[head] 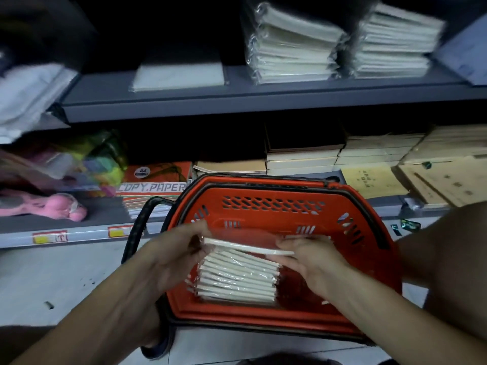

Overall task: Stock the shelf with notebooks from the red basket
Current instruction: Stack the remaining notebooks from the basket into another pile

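A wrapped notebook (247, 246) is held by its ends above the red basket (266, 196), apparently pinched by the left hand (171, 255) and right hand (307, 255), so pick-up is judged underway and a lift to the shelf (263, 94) is next required.

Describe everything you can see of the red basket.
The red plastic shopping basket sits upright on the pale tiled floor against the grey lower shelf. Its walls are pierced with slots, its rim is edged in black, and a black handle hangs folded down on its left side. Inside stands a row of plastic-wrapped white notebooks. Above them the left hand and right hand hold one wrapped notebook by its ends, over the opening.
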